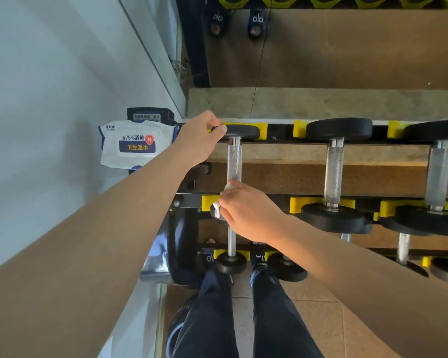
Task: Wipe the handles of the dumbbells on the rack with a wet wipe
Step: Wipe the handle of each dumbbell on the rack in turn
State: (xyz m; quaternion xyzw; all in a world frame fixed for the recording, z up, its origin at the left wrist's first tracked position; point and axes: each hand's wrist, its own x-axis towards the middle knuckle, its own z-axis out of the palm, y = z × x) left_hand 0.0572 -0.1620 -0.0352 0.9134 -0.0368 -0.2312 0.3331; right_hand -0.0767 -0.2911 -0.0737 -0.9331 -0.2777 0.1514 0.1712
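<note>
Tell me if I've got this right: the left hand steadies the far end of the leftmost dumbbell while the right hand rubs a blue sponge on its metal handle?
Nearly. The head view shows the right hand holding a white wet wipe, not a blue sponge, against the handle. The rest holds: the left hand grips the far end of the leftmost dumbbell.
</note>
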